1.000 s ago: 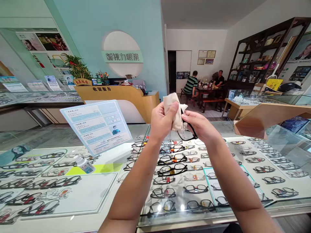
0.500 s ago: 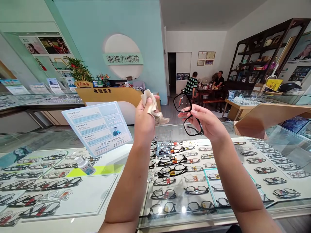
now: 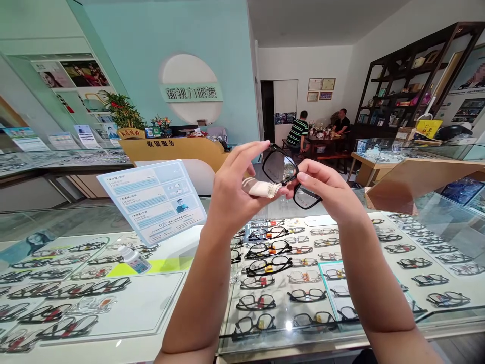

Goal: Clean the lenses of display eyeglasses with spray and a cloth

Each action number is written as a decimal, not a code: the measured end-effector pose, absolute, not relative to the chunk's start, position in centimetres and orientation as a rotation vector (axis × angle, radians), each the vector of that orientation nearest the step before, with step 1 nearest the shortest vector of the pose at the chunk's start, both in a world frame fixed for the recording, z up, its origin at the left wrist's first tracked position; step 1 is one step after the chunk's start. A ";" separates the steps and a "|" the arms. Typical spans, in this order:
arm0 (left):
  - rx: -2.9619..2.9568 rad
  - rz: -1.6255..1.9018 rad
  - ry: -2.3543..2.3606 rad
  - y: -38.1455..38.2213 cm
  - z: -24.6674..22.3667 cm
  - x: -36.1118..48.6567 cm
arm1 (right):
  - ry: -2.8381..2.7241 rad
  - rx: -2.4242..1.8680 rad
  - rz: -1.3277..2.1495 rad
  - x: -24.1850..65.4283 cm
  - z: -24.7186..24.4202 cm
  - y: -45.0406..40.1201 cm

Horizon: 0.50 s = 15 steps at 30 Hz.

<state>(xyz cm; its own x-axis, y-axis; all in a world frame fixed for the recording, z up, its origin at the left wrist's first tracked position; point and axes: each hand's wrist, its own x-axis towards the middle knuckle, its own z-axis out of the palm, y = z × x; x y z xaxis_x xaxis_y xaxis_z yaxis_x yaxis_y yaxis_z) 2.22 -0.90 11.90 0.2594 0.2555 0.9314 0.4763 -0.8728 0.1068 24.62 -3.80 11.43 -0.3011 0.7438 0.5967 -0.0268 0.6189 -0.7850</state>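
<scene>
Black-framed glasses are held up above the counter, tilted, with one lens higher than the other. My right hand pinches them near the bridge between thumb and fingers. A cream cloth is bunched in my left hand, against its palm and lower fingers. The thumb and index finger of that hand reach toward the upper lens, and a fingertip is at the frame's top edge. Part of the lower lens is hidden behind my right hand.
A glass display counter holds rows of glasses. On its left stand a white bottle and a tilted printed sign. A brown angled board is at right. Two people sit at a far table.
My left hand has moved right to the glasses and its fingers have spread, with the cloth now lower in it. The glasses have turned slightly in my right hand.
</scene>
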 end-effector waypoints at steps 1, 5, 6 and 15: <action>-2.310 -1.644 -0.689 -1.1 12.0 2.1 | -1.729 -0.593 0.848 24.7 11.5 -4.0; -2.263 -1.605 -0.688 -1.8 12.1 2.0 | -1.759 -0.576 0.822 24.8 11.8 -4.7; -2.259 -1.593 -0.686 -2.0 12.1 1.9 | -1.762 -0.578 0.813 24.8 11.8 -4.8; -2.204 -1.601 -0.687 -2.3 11.9 2.4 | -1.741 -0.720 0.428 24.8 11.7 -5.6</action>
<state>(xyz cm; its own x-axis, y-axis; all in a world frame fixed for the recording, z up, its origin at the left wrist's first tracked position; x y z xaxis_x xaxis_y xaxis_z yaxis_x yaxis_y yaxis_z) 2.41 -2.33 11.90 0.2518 0.1876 0.9494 0.5592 -0.8289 0.0155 24.79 -5.62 11.71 -0.1651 0.6618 0.7313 0.2476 0.7455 -0.6187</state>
